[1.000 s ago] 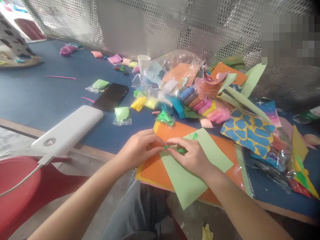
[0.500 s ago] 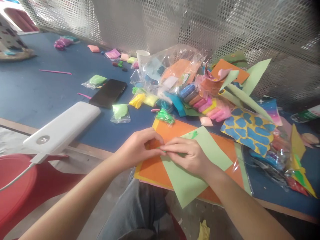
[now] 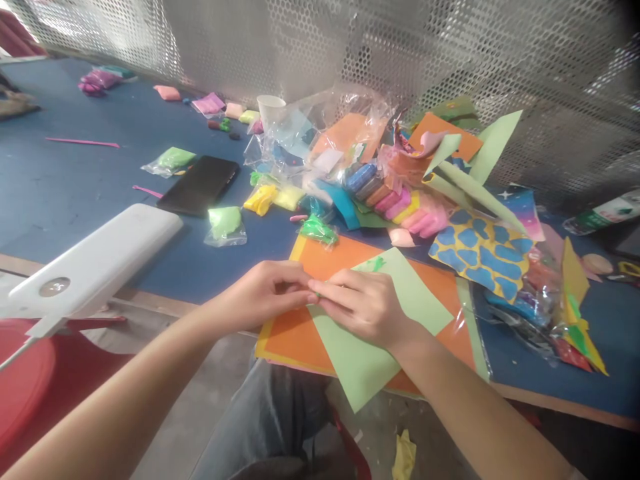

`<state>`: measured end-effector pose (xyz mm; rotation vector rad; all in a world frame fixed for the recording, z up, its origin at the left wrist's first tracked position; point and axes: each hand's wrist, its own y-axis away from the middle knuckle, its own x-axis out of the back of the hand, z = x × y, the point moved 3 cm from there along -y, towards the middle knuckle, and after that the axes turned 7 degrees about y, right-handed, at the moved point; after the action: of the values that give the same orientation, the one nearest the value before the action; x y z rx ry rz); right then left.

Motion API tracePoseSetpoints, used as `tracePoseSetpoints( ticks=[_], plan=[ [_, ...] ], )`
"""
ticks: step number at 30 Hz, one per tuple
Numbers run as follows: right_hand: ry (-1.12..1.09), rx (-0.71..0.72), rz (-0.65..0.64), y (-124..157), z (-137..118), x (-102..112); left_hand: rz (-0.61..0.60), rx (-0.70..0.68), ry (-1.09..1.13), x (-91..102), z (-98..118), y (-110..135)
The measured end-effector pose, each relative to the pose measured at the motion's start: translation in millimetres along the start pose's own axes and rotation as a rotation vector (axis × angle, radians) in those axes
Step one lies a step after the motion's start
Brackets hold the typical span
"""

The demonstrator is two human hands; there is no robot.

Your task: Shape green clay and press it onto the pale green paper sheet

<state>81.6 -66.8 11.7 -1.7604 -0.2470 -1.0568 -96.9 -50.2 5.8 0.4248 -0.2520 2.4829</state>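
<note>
My left hand (image 3: 265,291) and my right hand (image 3: 364,305) meet at the fingertips over the near edge of the table. Between them they pinch a tiny bit of green clay (image 3: 318,295), mostly covered by the fingers. Under my right hand lies a light green paper sheet (image 3: 367,373), set askew on a stack of orange paper (image 3: 307,337). A thin green clay shape (image 3: 375,264) rests near the sheet's far corner. Just beyond the stack is a bag of bright green clay (image 3: 320,230).
A white power bank (image 3: 110,250) with a cable juts over the table edge at left. Behind it lies a dark phone (image 3: 200,185). Clay packets, a paper cup (image 3: 271,110) and a blue-and-yellow patterned sheet (image 3: 483,253) crowd the back and right. A red stool (image 3: 30,387) stands at lower left.
The view has shifted so that the table's things sit farther left. Both hands stay together at the fingertips, with the fingers slightly rearranged around the green clay.
</note>
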Motion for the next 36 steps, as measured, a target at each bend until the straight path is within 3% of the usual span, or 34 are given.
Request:
tracePoseSetpoints(
  ticks=[9,12,15,20,24,27,30,36],
  plan=[
    [-0.061,-0.082,0.026,-0.2,-0.7,3.9,0.004,-0.058,0.009,0.3,0.1,3.2],
    [-0.01,-0.152,-0.022,-0.9,-0.1,2.1,0.183,-0.011,-0.067,3.6,-1.0,5.3],
    [0.102,-0.184,-0.165,-0.1,0.2,-3.4,0.353,0.069,-0.191,4.6,-3.7,7.0],
    [0.225,-0.119,-0.247,1.3,-0.8,-6.8,0.236,0.074,-0.402,-3.3,-5.8,6.0],
    [0.263,-0.074,-0.255,0.3,-2.3,-6.5,0.297,0.02,-0.524,-0.6,-4.7,16.3],
    [0.204,-0.084,-0.261,-0.9,-3.3,-5.7,0.267,-0.03,-0.56,-1.4,-4.9,23.5],
    [0.089,-0.138,-0.24,-2.7,-3.9,-3.5,0.197,-0.04,-0.622,-4.6,-6.1,23.7],
    [-0.177,-0.363,-0.081,-2.8,4.5,6.5,0.13,-0.072,-0.641,-7.4,-5.2,19.0]
  ],
)
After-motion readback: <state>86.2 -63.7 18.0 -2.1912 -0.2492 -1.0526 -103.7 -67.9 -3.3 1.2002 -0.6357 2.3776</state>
